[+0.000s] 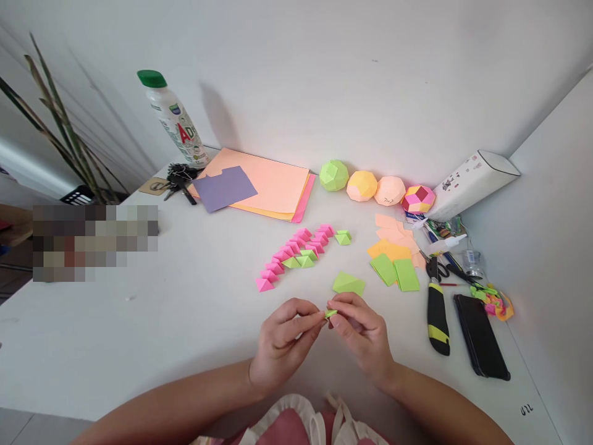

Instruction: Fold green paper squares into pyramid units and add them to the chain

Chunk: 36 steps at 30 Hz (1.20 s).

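Between my fingertips is a small folded piece of green paper (330, 314), mostly covered by the fingers. My left hand (290, 337) pinches it from the left, and my right hand (364, 330) grips it from the right. Just beyond the fingers lies a creased green paper (348, 283). Farther off, folded pink paper units (282, 253) form slanting rows, with a few folded green units (304, 258) beside them. Flat green paper slips (406, 275) rest to the right, overlapping orange slips (393, 249) and peach slips (393, 228).
Paper balls (362, 185) line the wall. Colored sheets (269, 179), keys (178, 179) and a white bottle (178, 123) stand or lie back left. At right are a utility knife (438, 318), scissors (435, 269), a phone (480, 337), a glue bottle (447, 245) and a white box (472, 185).
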Tool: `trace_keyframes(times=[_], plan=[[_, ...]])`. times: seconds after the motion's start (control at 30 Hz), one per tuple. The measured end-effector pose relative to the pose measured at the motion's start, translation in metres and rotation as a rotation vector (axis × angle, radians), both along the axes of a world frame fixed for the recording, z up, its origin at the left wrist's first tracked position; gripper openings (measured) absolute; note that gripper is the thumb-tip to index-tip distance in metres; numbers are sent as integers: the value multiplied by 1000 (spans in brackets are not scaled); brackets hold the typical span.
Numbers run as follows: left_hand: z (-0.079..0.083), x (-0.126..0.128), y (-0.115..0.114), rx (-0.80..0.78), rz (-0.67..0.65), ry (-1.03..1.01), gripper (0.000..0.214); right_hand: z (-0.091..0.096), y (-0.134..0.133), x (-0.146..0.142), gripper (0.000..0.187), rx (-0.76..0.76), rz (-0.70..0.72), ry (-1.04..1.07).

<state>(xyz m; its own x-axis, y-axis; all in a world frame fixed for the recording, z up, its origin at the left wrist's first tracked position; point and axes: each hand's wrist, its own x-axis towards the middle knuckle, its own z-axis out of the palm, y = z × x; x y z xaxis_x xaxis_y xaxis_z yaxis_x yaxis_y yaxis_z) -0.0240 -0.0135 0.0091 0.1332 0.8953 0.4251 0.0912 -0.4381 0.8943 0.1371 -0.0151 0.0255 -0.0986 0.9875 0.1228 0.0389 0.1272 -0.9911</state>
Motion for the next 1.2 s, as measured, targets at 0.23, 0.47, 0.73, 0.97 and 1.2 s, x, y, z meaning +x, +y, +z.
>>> trace_keyframes(times=[0.23, 0.47, 0.73, 0.97, 1.2], plan=[[1, 0, -1, 75, 17, 57, 50, -1, -3, -2, 19, 12, -3, 19], [1, 0, 3, -61, -43, -73, 32, -1, 2, 2, 18, 148, -2, -52], [0, 3, 5, -226, -114, -228, 21, 3, 6, 3, 20, 173, 27, -85], [0, 2, 4, -232, -108, -218, 23, 6, 5, 3, 21, 151, 40, -78], [-1, 3, 4, -242, -109, -231, 19, 5, 5, 3, 20, 139, 36, -61]])
